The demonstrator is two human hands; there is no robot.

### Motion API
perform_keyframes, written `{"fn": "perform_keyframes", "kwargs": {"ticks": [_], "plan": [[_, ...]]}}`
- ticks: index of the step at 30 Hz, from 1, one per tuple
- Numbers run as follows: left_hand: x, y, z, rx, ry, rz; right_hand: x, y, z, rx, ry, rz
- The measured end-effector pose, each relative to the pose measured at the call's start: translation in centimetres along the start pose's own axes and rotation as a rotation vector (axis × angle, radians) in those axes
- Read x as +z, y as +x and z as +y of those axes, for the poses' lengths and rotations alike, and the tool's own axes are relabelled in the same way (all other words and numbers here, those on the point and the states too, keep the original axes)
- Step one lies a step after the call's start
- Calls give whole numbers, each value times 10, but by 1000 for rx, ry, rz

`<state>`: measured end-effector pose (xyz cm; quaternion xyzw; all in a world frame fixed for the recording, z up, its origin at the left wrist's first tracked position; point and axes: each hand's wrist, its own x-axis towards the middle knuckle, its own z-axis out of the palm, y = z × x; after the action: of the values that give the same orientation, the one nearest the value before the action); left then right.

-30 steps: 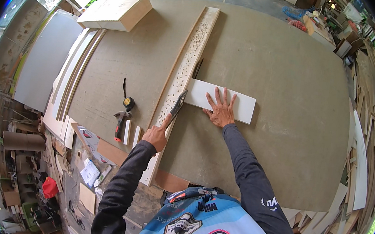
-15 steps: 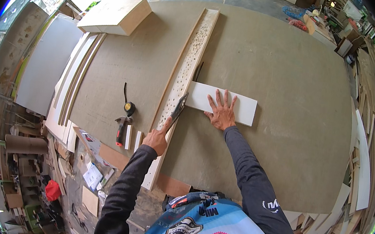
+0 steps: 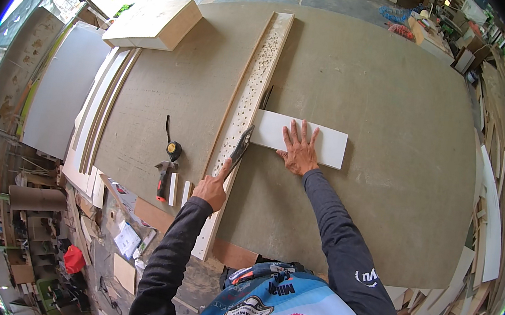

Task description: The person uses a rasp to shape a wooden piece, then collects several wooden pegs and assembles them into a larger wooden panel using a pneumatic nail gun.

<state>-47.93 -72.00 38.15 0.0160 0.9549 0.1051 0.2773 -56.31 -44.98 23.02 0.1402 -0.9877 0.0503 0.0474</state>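
The right hand (image 3: 298,152) lies flat with fingers spread on a white rectangular board (image 3: 299,139), pressing it against the large grey-brown desk (image 3: 384,190). The board lies crosswise near the middle of the desk, its left end butted against a long perforated strip (image 3: 251,99) — a narrow pale plank dotted with holes that runs from the near edge of the desk toward the far edge.

The left hand (image 3: 211,189) is closed around the handle of a dark hand tool (image 3: 241,146), apparently a scraper or small blade, whose tip rests where the white board meets the perforated strip. What kind of blade it carries cannot be told.

To the left of the strip, on the desk, lie a yellow-and-black tape measure (image 3: 173,148) and just below it a hammer with a red-and-black handle (image 3: 161,179); two short white offcuts (image 3: 173,188) lie beside the hammer. Farther left, long thin slats (image 3: 102,111) lie along the desk's edge, and a thick wooden slab (image 3: 155,24) sits at the far left corner.
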Motion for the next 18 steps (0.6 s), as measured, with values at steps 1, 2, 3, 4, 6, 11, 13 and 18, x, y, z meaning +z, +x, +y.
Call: {"fn": "perform_keyframes", "kwargs": {"ticks": [1, 2, 3, 4, 6, 11, 13, 18], "plan": [[-1, 1, 1, 0, 8, 4, 0, 1, 1, 2, 0, 2], [-1, 2, 2, 0, 16, 8, 0, 2, 2, 3, -4, -4], [-2, 2, 3, -7, 5, 3, 0, 3, 2, 4, -8, -10], [-3, 3, 3, -15, -5, -3, 0, 4, 3, 5, -13, -15], [-5, 4, 6, -27, -14, -11, 1, 6, 4, 3, -2, -10], [-7, 9, 9, -32, 42, 3, -1, 12, 7, 10, -1, -25], [-6, 12, 10, -45, 25, -6, 0, 12, 9, 8, 4, -29], [-4, 15, 12, -41, 7, 11, -2, 17, 11, 7, -37, -17]]}}
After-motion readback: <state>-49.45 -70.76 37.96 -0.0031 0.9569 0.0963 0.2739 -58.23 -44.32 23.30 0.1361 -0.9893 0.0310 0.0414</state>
